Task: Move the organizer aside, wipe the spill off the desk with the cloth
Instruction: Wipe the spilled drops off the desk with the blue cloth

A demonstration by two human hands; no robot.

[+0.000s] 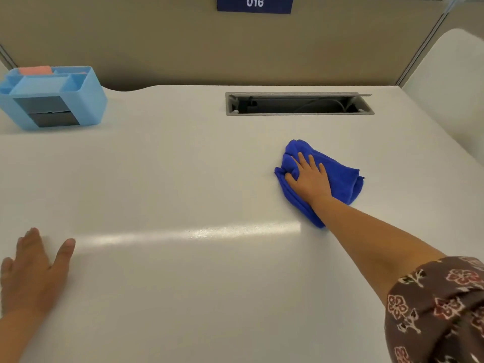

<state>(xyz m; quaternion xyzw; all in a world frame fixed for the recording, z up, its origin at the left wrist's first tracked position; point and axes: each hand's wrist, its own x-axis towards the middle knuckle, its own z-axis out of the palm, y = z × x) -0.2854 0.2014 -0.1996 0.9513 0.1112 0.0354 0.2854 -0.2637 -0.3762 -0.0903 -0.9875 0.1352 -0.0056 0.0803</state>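
A light blue plastic organizer [86, 100] with dark drawers stands at the far left of the white desk [170, 179]. A crumpled blue cloth [343, 179] lies right of the desk's middle, below the cable slot. My right hand [310, 176] presses flat on the cloth with its fingers spread and the thumb curled into the fabric. My left hand [34, 268] rests palm down on the desk near the front left, holding nothing. I cannot make out any spill on the desk surface.
An open grey cable slot [300, 104] with wires inside is set into the desk at the back. A beige partition [157, 43] with a blue sign reading 016 rises behind. A neighbouring white desk [450, 82] lies at the right.
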